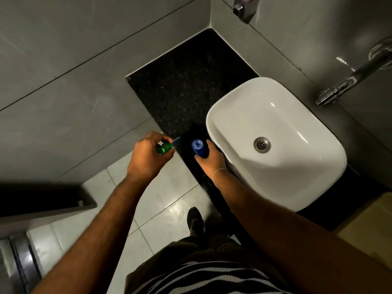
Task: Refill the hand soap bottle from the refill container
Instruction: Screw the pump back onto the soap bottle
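Observation:
A blue soap bottle stands upright on the black stone counter, just left of the sink, its round top facing me. My right hand wraps around its body from the right. My left hand hovers to the left of the counter edge and grips a green pump cap with a blue tube end pointing toward the bottle. I cannot tell if the bottle's mouth is uncovered. The refill container is not visible.
A white basin with a metal drain sits on the counter at the right. A chrome wall tap reaches over it. A wall dispenser hangs at the top. Grey tiled walls and floor surround; my shoe is below.

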`<state>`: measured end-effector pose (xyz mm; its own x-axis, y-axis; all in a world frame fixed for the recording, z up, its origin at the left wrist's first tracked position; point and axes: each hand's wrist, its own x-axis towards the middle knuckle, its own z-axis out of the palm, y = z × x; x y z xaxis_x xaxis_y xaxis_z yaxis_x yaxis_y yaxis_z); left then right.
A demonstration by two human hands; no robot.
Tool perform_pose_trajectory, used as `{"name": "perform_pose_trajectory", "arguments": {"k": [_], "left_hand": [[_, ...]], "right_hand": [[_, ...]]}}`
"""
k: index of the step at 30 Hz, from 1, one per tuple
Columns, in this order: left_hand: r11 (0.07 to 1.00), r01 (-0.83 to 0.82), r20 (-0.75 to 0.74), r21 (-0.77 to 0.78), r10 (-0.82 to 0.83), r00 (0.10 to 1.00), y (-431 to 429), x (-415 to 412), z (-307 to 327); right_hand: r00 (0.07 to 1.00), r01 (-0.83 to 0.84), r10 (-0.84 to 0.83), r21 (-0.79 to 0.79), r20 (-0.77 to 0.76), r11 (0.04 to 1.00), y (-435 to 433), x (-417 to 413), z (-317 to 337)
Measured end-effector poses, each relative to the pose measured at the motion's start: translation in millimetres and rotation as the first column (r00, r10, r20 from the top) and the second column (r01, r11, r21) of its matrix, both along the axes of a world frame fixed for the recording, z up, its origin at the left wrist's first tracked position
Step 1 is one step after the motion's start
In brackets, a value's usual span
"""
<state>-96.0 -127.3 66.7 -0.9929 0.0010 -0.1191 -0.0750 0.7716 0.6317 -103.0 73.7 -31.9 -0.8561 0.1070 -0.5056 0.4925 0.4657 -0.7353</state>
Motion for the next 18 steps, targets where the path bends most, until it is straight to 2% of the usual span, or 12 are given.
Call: {"name": "perform_pose_trajectory", "arguments": {"k": [5, 9, 18], "left_hand": [[1.0, -0.007, -0.017, 0.014, 0.008, 1.0, 6.6, -5.4, 10.2], [0.997, -0.003, -0.019, 0.074, 0.004, 1.0, 10.4, -9.2, 19.8], [0.997, 0.0, -0.021, 0.083, 0.002, 1.0, 23.0, -13.7, 24.6]], "right_hand": [[0.997, -0.005, 0.006, 0.011, -0.078, 1.0, -2.5, -7.7, -4.2], [0.997, -0.005, 0.001, -0.054, -0.081, 0.999, -6.7, -9.0, -6.5], [0.997, -0.003, -0.004, -0.089, -0.078, 0.996, -6.4, -7.6, -6.3]]}}
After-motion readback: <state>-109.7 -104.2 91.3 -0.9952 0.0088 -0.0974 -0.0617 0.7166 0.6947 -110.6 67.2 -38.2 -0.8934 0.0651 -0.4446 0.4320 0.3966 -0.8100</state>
